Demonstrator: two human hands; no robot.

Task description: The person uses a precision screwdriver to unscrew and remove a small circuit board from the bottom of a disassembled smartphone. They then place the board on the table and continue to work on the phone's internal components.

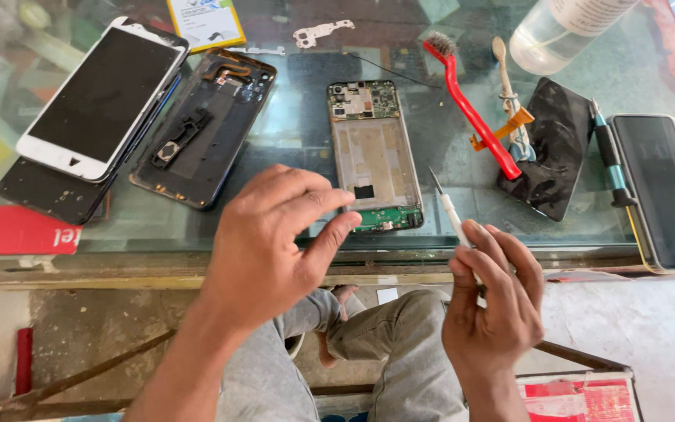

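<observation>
Your single head camera looks steeply down from close above, facing forward over your knees; the glass counter fills the frame just beyond your fingers, floor beneath them.

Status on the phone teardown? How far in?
Done: the back cover is off and lies left of the opened phone frame, whose boards are exposed. In hand: the right hand holds a white tweezer-like tool; the left hand reaches toward the frame's lower end. Left: boards sit in the frame; nothing is closed up.
</observation>
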